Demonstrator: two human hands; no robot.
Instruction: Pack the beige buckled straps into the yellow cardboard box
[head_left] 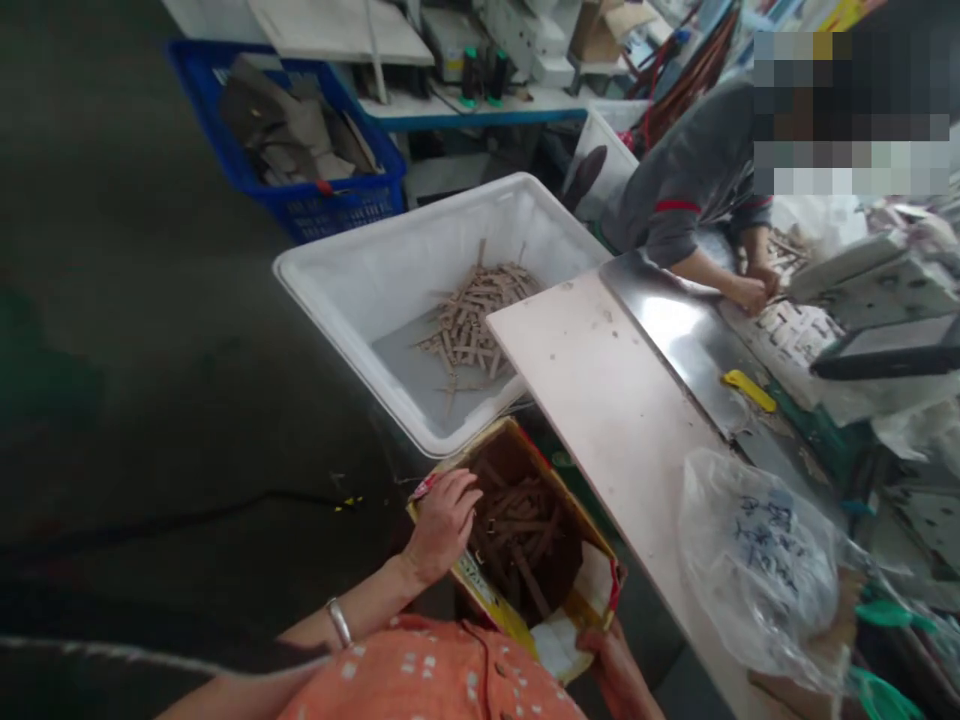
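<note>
White tub holding tan strips; blue basket behind; plastic bag on table.
</note>
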